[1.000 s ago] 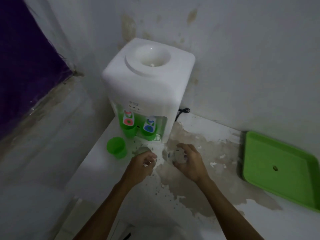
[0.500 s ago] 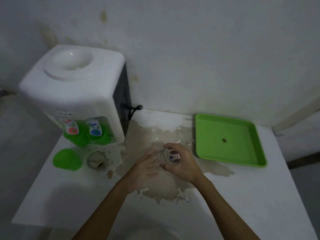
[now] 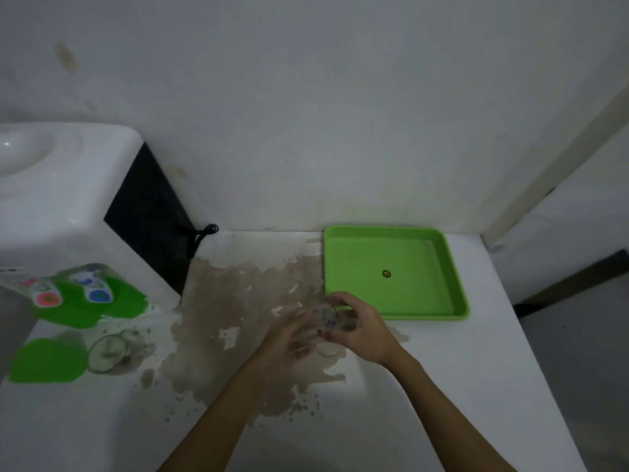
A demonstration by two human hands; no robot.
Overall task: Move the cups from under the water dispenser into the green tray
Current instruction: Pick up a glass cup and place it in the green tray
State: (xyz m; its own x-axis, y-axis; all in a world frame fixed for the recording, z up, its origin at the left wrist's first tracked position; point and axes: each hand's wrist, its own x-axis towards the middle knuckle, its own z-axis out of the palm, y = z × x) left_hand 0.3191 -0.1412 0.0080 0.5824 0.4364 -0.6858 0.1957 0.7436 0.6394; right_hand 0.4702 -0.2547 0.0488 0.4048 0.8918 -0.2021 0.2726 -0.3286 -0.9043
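My right hand (image 3: 362, 330) grips a small clear glass cup with blue print (image 3: 326, 320) just above the table, a little left of the green tray's front left corner. My left hand (image 3: 289, 337) is blurred and rests against the cup's left side, fingers loosely spread. The green tray (image 3: 442, 267) lies flat against the back wall with nothing but a small dark spot in its middle. A second clear glass (image 3: 107, 352) and a green plastic cup (image 3: 47, 359) stand on the table in front of the white water dispenser (image 3: 68, 206) at the far left.
The white table has a large brown patch of peeled surface (image 3: 238, 301) between dispenser and tray. A black power cord (image 3: 204, 231) sits behind the dispenser. The table's right edge (image 3: 531, 352) drops off just beyond the tray.
My view has swung to the right. Both hands have carried the clear cup rightwards from the dispenser to near the tray's corner. The other glass and green cup stayed put.
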